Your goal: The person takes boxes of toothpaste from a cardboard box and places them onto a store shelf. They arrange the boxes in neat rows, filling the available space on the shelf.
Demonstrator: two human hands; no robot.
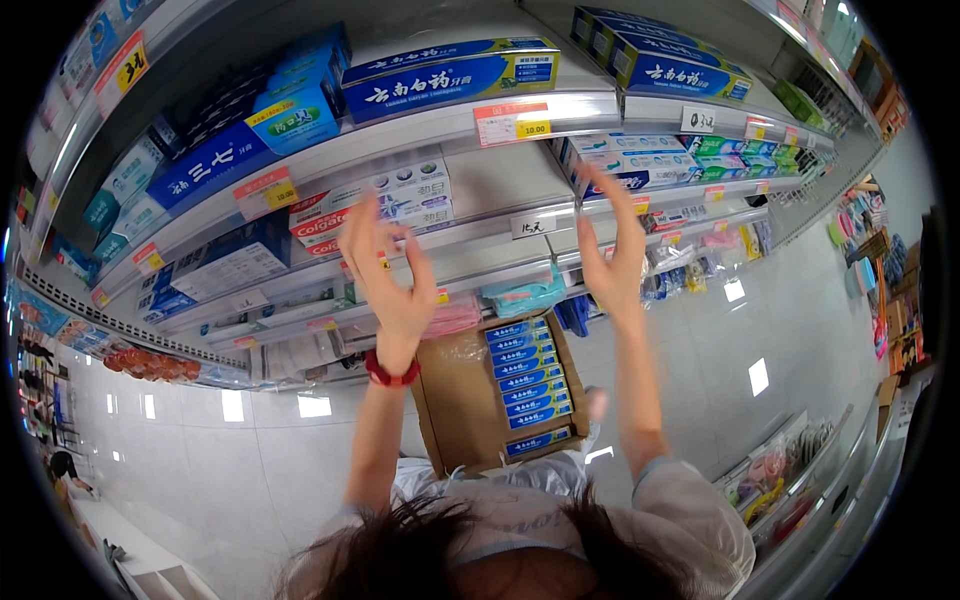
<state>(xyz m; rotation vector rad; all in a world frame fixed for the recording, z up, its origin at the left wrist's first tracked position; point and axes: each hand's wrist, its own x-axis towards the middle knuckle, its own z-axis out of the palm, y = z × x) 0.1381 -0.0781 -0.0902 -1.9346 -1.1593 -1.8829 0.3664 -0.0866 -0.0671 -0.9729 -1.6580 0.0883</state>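
My left hand [387, 270], with a red band at the wrist, is raised in front of the second shelf. Its fingers are bent and apart, with nothing in them; behind the fingertips lie white-and-red toothpaste boxes [321, 222]. My right hand [614, 250] is held up beside the shelf edge, thumb and fingers spread and holding nothing. Behind its fingertips are light blue and white toothpaste boxes [640, 163]. A long blue toothpaste box [450, 78] lies on the shelf above my hands. Below them an open cardboard carton [450, 400] holds a column of blue toothpaste boxes [528, 378].
Shelf edges with price tags [513, 124] run across in front of me. More blue toothpaste boxes stand at the upper left [250, 130] and upper right [665, 60]. Pink [455, 315] and teal [527, 291] packs sit on the lowest shelf. Another rack [790, 460] stands at the right.
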